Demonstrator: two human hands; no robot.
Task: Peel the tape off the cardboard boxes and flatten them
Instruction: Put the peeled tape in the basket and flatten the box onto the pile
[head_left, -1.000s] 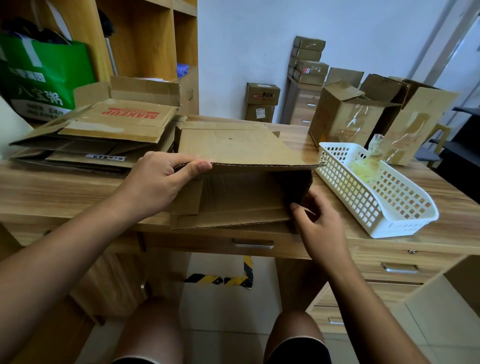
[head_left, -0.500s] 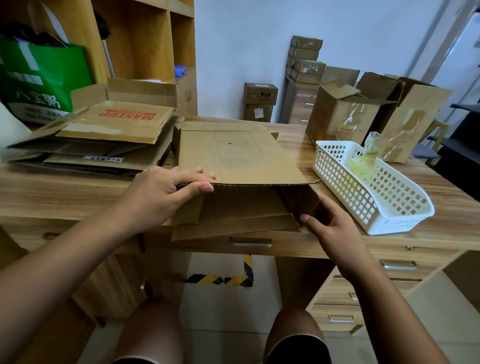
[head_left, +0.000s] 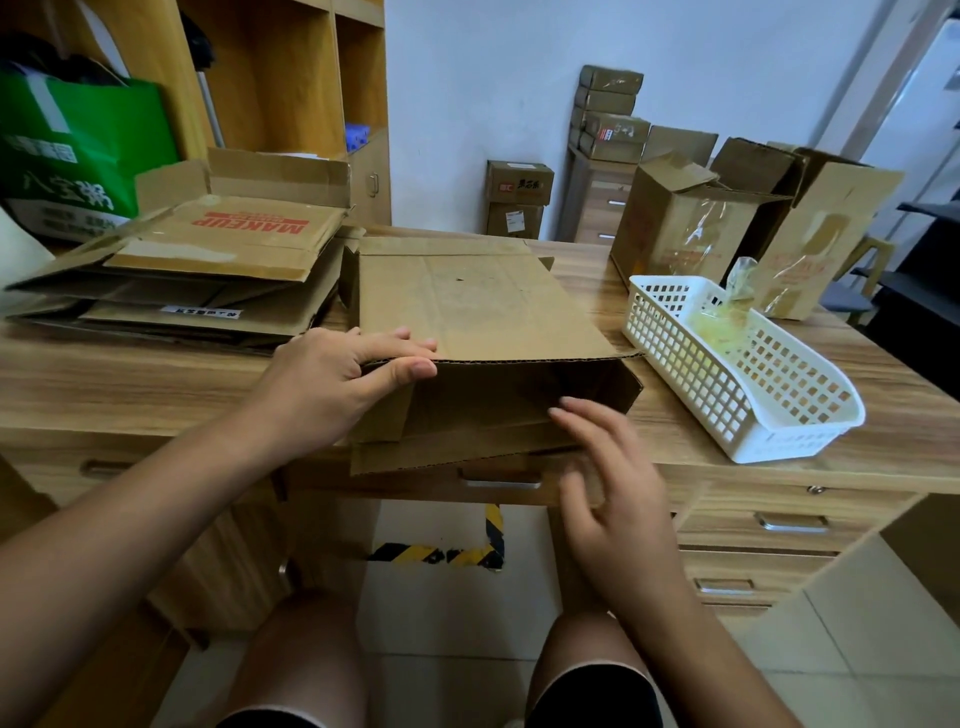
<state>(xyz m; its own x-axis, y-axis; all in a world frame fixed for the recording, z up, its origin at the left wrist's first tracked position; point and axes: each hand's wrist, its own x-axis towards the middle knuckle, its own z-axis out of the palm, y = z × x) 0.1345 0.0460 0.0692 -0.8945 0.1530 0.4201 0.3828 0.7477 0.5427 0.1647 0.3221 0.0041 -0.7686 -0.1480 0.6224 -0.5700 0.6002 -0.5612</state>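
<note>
- Centrally, cardboard box (head_left: 478, 306) lies half-collapsed at near edge of desk (head_left: 130, 384), left of white basket (head_left: 675, 353).
- Left hand (head_left: 332, 384) pinches box's near top edge, thumb underneath.
- Right hand (head_left: 608, 493), fingers relaxed, holds nothing before box mouth.

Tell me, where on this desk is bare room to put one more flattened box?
Widest bare wood: the near-left strip of desk, between the flattened pile and the front edge, left of the left hand. Narrow gap between the box and the white basket. Crowded: back right, upright boxes.
</note>
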